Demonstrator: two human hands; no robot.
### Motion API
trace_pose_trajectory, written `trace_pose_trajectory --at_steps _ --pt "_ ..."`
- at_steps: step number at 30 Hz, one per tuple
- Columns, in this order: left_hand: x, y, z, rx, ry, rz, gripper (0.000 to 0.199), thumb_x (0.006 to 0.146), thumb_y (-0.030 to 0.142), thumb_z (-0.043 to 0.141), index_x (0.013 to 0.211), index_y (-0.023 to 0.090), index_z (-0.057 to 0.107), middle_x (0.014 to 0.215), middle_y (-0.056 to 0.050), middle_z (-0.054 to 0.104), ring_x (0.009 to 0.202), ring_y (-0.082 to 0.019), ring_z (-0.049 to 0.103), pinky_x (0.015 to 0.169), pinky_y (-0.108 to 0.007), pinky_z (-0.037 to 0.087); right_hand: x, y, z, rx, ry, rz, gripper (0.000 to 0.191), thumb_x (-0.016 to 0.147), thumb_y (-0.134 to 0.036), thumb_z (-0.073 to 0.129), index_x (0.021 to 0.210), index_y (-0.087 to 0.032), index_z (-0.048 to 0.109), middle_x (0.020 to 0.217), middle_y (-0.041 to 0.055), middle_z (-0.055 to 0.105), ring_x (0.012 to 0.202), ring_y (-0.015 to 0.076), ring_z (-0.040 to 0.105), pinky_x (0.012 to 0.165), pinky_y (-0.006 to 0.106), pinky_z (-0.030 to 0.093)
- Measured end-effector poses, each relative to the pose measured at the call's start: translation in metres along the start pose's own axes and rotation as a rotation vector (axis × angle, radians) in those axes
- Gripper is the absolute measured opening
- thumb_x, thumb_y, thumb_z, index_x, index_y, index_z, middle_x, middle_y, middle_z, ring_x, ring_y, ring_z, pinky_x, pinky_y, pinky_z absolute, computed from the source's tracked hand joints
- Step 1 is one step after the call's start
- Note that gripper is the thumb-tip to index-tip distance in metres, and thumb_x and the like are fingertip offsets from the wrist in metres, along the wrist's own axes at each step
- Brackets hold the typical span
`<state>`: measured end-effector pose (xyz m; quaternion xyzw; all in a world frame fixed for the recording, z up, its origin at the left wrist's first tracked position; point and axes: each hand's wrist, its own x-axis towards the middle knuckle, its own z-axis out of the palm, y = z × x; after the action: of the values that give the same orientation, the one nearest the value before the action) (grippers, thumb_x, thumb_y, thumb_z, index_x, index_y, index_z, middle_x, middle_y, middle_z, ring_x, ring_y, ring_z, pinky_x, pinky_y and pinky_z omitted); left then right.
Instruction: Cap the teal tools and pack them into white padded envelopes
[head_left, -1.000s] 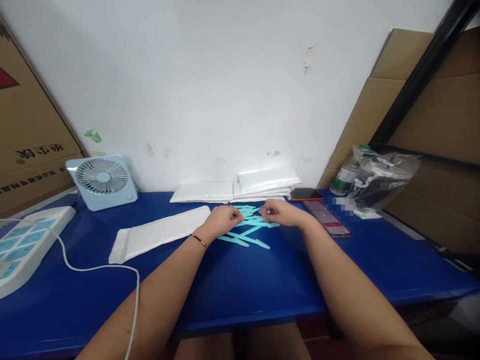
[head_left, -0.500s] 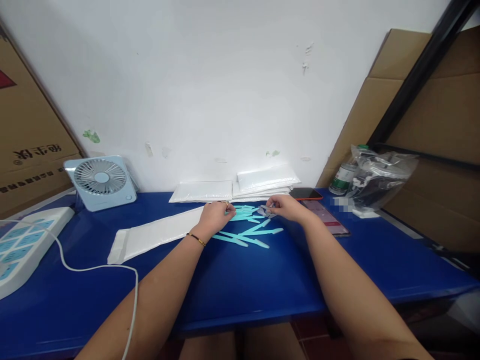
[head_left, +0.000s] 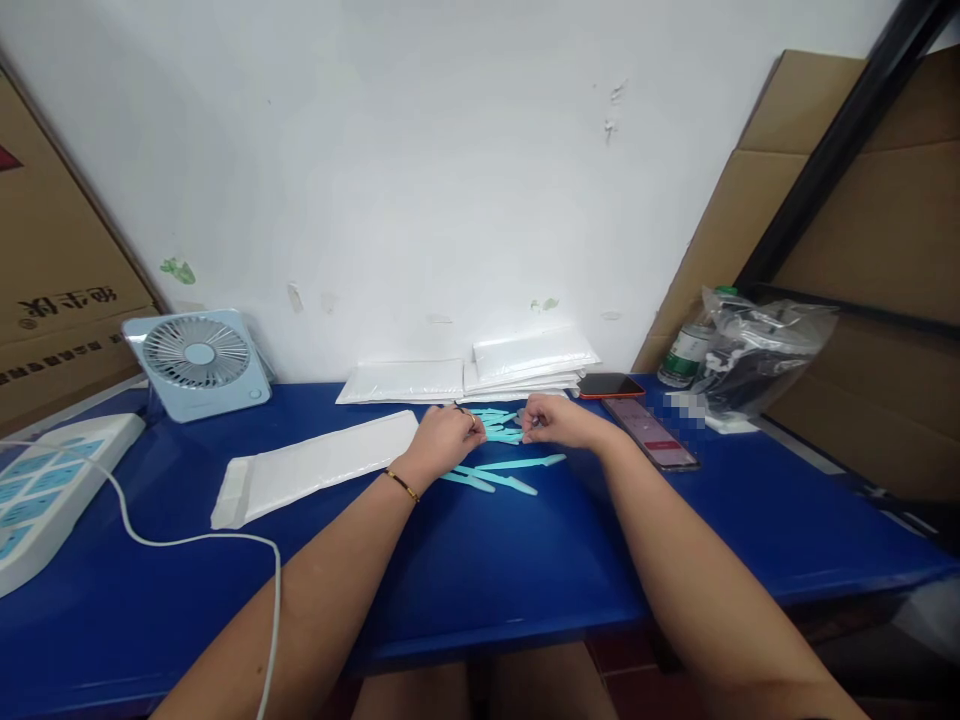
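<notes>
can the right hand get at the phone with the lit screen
Probably yes: the lit phone lies near the right hand, on its outer side, with no object visible between them.

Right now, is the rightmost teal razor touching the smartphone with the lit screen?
Apart. The head view shows bare blue tabletop beyond the teal razor tip, well short of the smartphone.

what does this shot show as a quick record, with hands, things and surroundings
left hand: fingers at the turquoise razor-like sticks; grip unclear
right hand: fingers at the pile's right side; grip unclear
sticks: some overlapping, on blue table
left side: white mailer, lying flat; light-blue fan; white power strip
back: stacked white mailers by the wall
right side: lit-screen phone; orange-edged phone; green-labelled bottle; clear plastic bag
</notes>
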<state>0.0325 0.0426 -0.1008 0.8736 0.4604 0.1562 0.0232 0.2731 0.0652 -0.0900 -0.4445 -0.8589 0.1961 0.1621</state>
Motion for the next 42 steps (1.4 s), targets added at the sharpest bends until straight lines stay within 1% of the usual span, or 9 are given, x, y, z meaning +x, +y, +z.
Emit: trace_pose_trajectory --at_steps 5,12,18,21,26,28,32,35,42 --pt "0.000 -0.017 -0.005 0.007 0.067 -0.173 0.025 0.081 0.042 0.051 0.094 0.026 0.066 0.090 -0.002 0.068 0.093 -0.023 0.056 0.080 -0.033 0.038 -0.007 0.013 -0.014 -0.039 0.199 0.104 0.022 0.068 -0.037 0.067 0.079 -0.018 0.068 0.080 0.0028 0.058 0.069 0.0143 0.050 0.061 0.024 0.037" --pt "-0.004 0.006 -0.006 -0.092 0.000 0.008 0.032 0.083 0.048 0.047 0.091 0.024 0.066 0.095 -0.002 0.067 0.095 -0.020 0.057 0.083 -0.030 0.038 -0.011 0.003 -0.013 0.048 -0.364 0.123 0.023 0.053 -0.035 0.076 0.068 -0.018 0.069 0.062 -0.0004 0.060 0.058 0.0137 0.051 0.052 0.023 0.035" --pt "-0.002 0.013 -0.001 -0.010 -0.073 0.088 0.033 0.088 0.043 0.041 0.085 0.022 0.066 0.085 -0.004 0.068 0.090 -0.020 0.058 0.081 -0.030 0.036 -0.002 -0.007 -0.003 0.173 -0.207 0.040 0.024 0.064 -0.036 0.069 0.077 -0.016 0.065 0.066 -0.0014 0.058 0.061 0.0123 0.051 0.055 0.022 0.037" --pt "0.000 0.000 -0.003 0.050 -0.028 0.024 0.032 0.089 0.040 0.041 0.081 0.022 0.066 0.084 -0.005 0.067 0.090 -0.021 0.056 0.080 -0.032 0.035 -0.002 0.001 -0.004 0.152 -0.054 0.084 0.021 0.066 -0.034 0.067 0.076 -0.016 0.064 0.066 -0.0003 0.060 0.061 0.0124 0.052 0.056 0.022 0.038" --pt "-0.002 -0.013 -0.014 0.005 0.079 -0.117 0.029 0.081 0.043 0.052 0.102 0.027 0.064 0.101 -0.004 0.064 0.099 -0.023 0.052 0.083 -0.034 0.036 -0.003 0.007 -0.008 0.072 0.145 0.147 0.028 0.066 -0.038 0.069 0.084 -0.017 0.065 0.072 0.0025 0.064 0.066 0.0143 0.056 0.059 0.023 0.040" --pt "-0.005 -0.010 -0.017 -0.045 0.015 -0.064 0.029 0.077 0.047 0.056 0.096 0.026 0.065 0.095 -0.002 0.064 0.095 -0.021 0.054 0.081 -0.031 0.037 -0.004 -0.002 -0.008 0.059 0.078 0.118 0.031 0.067 -0.043 0.068 0.084 -0.017 0.066 0.071 0.0022 0.064 0.065 0.0143 0.055 0.059 0.023 0.039" --pt "-0.009 0.000 -0.018 -0.101 -0.204 0.107 0.025 0.070 0.050 0.062 0.073 0.025 0.068 0.078 0.002 0.065 0.079 -0.016 0.057 0.073 -0.026 0.036 -0.005 -0.032 0.000 0.058 -0.298 0.037 0.035 0.059 -0.050 0.073 0.076 -0.020 0.068 0.067 0.0005 0.063 0.062 0.0142 0.054 0.053 0.023 0.037" --pt "-0.010 0.002 -0.015 -0.101 -0.224 0.112 0.025 0.072 0.049 0.061 0.069 0.025 0.066 0.072 0.003 0.066 0.072 -0.014 0.057 0.069 -0.025 0.035 -0.004 -0.047 0.008 0.003 -0.438 0.016 0.028 0.058 -0.044 0.075 0.070 -0.020 0.067 0.063 -0.0001 0.062 0.057 0.0135 0.052 0.051 0.023 0.034" --pt "-0.008 0.002 -0.017 -0.113 -0.205 0.082 0.023 0.080 0.041 0.051 0.074 0.024 0.066 0.069 0.003 0.066 0.064 -0.013 0.057 0.059 -0.023 0.033 -0.002 -0.042 0.008 0.001 -0.169 -0.021 0.014 0.069 -0.031 0.067 0.074 -0.018 0.065 0.069 0.0012 0.063 0.062 0.0136 0.054 0.053 0.022 0.035"
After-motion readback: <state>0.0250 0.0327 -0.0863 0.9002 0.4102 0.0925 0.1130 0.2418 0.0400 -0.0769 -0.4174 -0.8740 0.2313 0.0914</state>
